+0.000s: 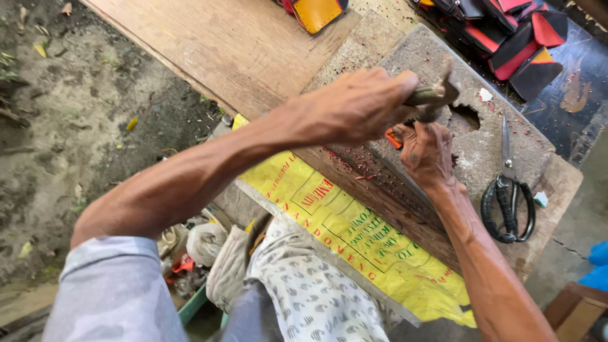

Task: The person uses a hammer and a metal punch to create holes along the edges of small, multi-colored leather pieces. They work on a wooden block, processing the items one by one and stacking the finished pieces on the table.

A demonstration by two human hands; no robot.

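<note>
Left hand (354, 104) fisted around a wooden-handled hammer (437, 95), head poised just above the right hand (427, 152), which pinches what's probably an orange scrap (392, 138) on the block (494, 152).

Left hand (354, 104) in a closed grip, forearm stretched forward, right hand (425, 154) fingers curled, pressing downward.

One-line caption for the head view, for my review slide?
Left hand grips a wooden-handled tool over a worn block; right hand steadies a small orange piece beside black scissors.
</note>
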